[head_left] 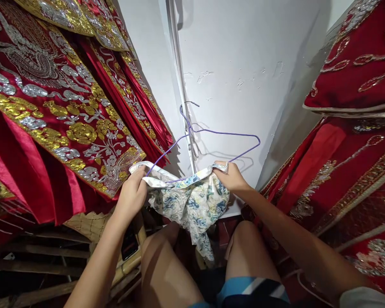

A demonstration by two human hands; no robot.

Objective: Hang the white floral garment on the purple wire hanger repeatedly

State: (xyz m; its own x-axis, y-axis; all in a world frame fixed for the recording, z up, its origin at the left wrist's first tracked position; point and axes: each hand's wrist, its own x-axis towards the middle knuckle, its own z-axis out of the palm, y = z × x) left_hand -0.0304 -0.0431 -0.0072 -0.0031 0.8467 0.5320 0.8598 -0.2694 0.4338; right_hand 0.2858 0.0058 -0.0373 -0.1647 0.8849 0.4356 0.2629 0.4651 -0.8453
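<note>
A white garment (200, 205) with blue and yellow flowers hangs between my hands above my knees. Its band is spread wide at the top. My left hand (134, 188) is closed on the band's left end, and my right hand (230, 176) grips the right end. A purple wire hanger (224, 132) stands upright at the garment's opening, its hook toward the white wall. The hanger's lower bar runs partly inside the band; its right shoulder sticks out above my right hand. The left corner of the hanger is hidden near my left fingers.
Red costumes (83, 132) with gold and silver sequins hang on the left. More red beaded clothes (349, 171) hang on the right. A white wall (244, 68) with a vertical strip stands ahead. Bamboo furniture (125, 271) lies at lower left, with a dark phone-like object beside it.
</note>
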